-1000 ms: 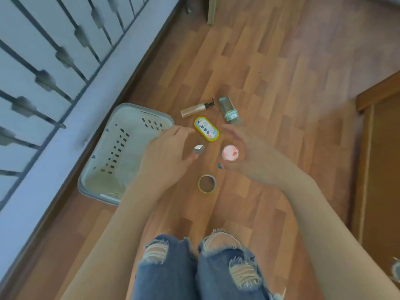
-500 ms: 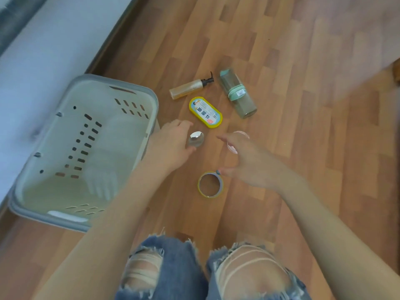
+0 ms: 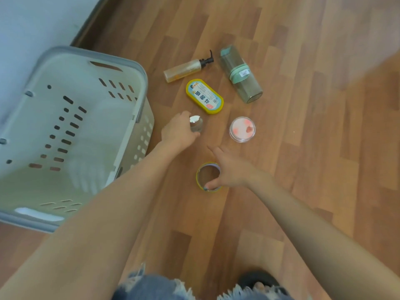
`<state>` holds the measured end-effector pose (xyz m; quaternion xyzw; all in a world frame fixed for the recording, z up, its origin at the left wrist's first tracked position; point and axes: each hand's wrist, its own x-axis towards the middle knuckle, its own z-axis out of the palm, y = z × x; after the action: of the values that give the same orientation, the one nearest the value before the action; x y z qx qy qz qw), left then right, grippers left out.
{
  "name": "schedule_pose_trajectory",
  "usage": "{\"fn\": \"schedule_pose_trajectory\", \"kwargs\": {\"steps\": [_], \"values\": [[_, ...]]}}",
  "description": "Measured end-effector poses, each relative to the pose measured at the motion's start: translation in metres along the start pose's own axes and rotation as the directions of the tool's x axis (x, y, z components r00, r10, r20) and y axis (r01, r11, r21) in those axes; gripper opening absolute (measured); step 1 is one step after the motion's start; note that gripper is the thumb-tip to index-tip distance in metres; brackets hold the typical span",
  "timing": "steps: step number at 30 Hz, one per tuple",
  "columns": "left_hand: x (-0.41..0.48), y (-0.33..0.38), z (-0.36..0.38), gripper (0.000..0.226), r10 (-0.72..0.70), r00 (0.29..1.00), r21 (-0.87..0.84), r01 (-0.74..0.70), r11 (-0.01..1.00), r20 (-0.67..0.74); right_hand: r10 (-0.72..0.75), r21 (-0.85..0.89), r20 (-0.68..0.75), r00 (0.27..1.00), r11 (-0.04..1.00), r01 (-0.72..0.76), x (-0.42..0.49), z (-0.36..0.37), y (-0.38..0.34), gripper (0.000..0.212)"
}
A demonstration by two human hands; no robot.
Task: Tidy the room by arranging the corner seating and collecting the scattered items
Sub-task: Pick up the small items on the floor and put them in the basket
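A pale laundry basket (image 3: 141,83) with a grey rim stands on the wood floor (image 3: 303,191), and 6 small items lie on the boards to the right of it. Closest to the basket's right wall, the left hand (image 3: 176,134) grips a small glass jar (image 3: 196,126) with a shiny silver lid. Its fingers and thumb are curled round the body, and the jar sticks out on the side away from the basket.

Further from the basket and nearer the person, the right hand (image 3: 230,171) holds a tape roll (image 3: 198,175) lying flat. The thumb curls across the opening to the near rim, the palm covers the side away from the basket, and the index finger points out straight. Whether the roll is off the floor I cannot tell.

Off the basket's far right corner lie a pump bottle (image 3: 186,69), a yellow oval tin (image 3: 204,96) and a clear bottle (image 3: 240,74) with a green band. A round pink-lidded tub (image 3: 242,129) sits beyond the jar, with neither hand on it.
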<state>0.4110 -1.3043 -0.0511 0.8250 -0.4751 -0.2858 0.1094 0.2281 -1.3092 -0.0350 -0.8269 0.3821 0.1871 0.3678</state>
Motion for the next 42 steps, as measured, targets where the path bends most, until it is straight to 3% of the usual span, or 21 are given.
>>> {"fn": "schedule_pose_trajectory", "kwargs": {"steps": [4, 9, 13, 16, 25, 29, 35, 42], "values": [[0.007, -0.004, 0.014, 0.043, 0.021, 0.999, 0.044, -0.020, 0.999, -0.027, 0.007, -0.018, 0.032, 0.999, 1.000, -0.007, 0.010, 0.024, 0.004, 0.136], [0.006, -0.008, 0.023, 0.029, 0.063, 0.992, 0.039, -0.059, 0.998, -0.108, 0.005, -0.132, 0.036, 0.999, 0.991, 0.000, 0.015, 0.050, 0.006, 0.137], [0.001, -0.014, 0.030, 0.026, 0.074, 0.990, 0.018, -0.072, 0.997, -0.121, 0.005, -0.223, -0.059, 0.998, 0.975, -0.018, 0.017, 0.065, 0.009, 0.115], [-0.001, -0.017, 0.030, 0.025, 0.080, 0.988, 0.012, -0.079, 0.997, -0.133, 0.018, -0.198, -0.103, 0.994, 0.979, -0.038, 0.018, 0.067, 0.011, 0.098], [-0.028, 0.006, -0.003, 0.028, 0.135, 0.984, 0.031, -0.132, 0.991, -0.119, 0.003, -0.141, -0.164, 0.986, 0.990, -0.026, -0.002, 0.020, 0.019, 0.108], [-0.041, 0.023, -0.048, 0.028, 0.182, 0.965, 0.022, -0.181, 0.983, -0.190, -0.010, -0.134, -0.227, 0.974, 0.991, -0.021, -0.007, -0.028, 0.005, 0.114], [-0.063, 0.027, -0.106, 0.029, 0.188, 0.933, -0.015, -0.202, 0.979, -0.306, -0.154, -0.215, -0.280, 0.948, 0.972, 0.095, -0.015, -0.096, -0.037, 0.105], [-0.096, -0.024, -0.170, 0.030, 0.047, 0.911, 0.015, -0.044, 0.999, -0.410, -0.373, -0.353, -0.262, 0.890, 0.896, 0.271, -0.002, -0.133, -0.107, 0.105]]}}
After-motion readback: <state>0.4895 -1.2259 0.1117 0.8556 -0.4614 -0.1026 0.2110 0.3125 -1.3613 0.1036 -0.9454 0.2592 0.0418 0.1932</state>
